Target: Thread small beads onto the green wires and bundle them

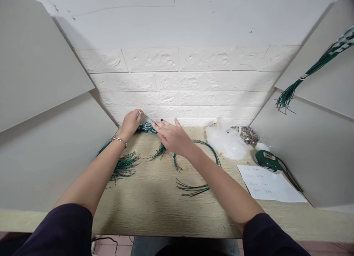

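My left hand (130, 124) is closed near the back wall, pinching a thin wire (147, 118) beside a small whitish piece at its end. That wire runs straight across to the fingertips of my right hand (173, 137). The right fingers are stretched, with the little finger raised, and the wire passes between the fingertips. Behind and under both hands lies a green-and-white patterned wire bundle (147, 128). Loose green wire ends (125, 165) fan out by my left forearm. A smaller tuft (160, 152) lies below my right hand. A looped bundle of green wires (208, 145) curves behind my right forearm.
White fluffy plastic (226, 141) and a grey, glittery clump (249, 135) sit at the back right. Nearer are a green tape measure (268, 160) and a handwritten paper (269, 184). Grey panels stand on both sides; a tied green wire bundle (318, 66) hangs at upper right.
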Demonstrator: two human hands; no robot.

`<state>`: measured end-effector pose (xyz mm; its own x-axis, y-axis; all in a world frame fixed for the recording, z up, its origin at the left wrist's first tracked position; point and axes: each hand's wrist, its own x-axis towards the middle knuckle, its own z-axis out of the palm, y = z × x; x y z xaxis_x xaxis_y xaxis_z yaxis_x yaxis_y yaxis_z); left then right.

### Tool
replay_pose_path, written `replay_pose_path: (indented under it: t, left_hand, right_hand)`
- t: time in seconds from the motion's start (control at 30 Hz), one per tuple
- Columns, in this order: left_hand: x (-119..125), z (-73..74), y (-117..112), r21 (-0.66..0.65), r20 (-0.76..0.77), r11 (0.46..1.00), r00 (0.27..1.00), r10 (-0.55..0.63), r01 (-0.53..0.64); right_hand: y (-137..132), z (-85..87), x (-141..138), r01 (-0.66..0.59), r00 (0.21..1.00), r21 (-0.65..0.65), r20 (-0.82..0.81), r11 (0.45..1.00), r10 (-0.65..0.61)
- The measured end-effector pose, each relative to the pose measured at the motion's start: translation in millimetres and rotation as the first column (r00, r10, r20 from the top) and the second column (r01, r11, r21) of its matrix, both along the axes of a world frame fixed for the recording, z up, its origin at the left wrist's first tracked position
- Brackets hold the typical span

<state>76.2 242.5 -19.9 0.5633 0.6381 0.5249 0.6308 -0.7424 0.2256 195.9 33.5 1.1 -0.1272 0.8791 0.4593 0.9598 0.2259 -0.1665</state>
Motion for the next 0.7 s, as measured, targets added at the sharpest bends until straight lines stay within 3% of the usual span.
replay_pose_path:
  t: [0.07, 0.17, 0.33, 0.43, 0.57, 0.7]
  left_hand:
    - [-3, 6.5, -4, -0.025, 0.029, 0.999, 0.999, 0.030, -0.030]
    - [-10, 20.5, -10, 0.106, 0.072, 0.994, 0.997, 0.011, -0.019]
    - [-27, 51.0, -25, 0.329, -0.011, 0.936, 0.992, -0.128, 0.124]
    - [-37, 71.1, -41, 0.347, 0.020, 0.933, 0.994, -0.105, 0.092]
    - [-41, 93.6, -67, 0.334, 0.106, 0.940, 0.994, 0.031, -0.065]
    - [-38, 109.5, -85, 0.305, 0.052, 0.946, 0.993, 0.104, -0.115]
  right_hand:
    - [-3, 5.5, 3, 0.005, 0.997, 0.038, -0.076, 0.999, -0.003]
    - [-5, 11.7, 11, 0.069, 0.953, 0.149, -0.302, 0.986, -0.021]
    - [-4, 15.8, 33, 0.251, 0.737, 0.256, -0.676, 0.933, -0.013]
    - [-3, 17.2, 43, 0.239, 0.641, 0.232, -0.767, 0.943, 0.026]
    - [-4, 20.6, 46, 0.221, 0.525, 0.174, -0.851, 0.960, 0.033]
    - [-8, 22.4, 43, 0.221, 0.522, 0.100, -0.853, 0.970, -0.031]
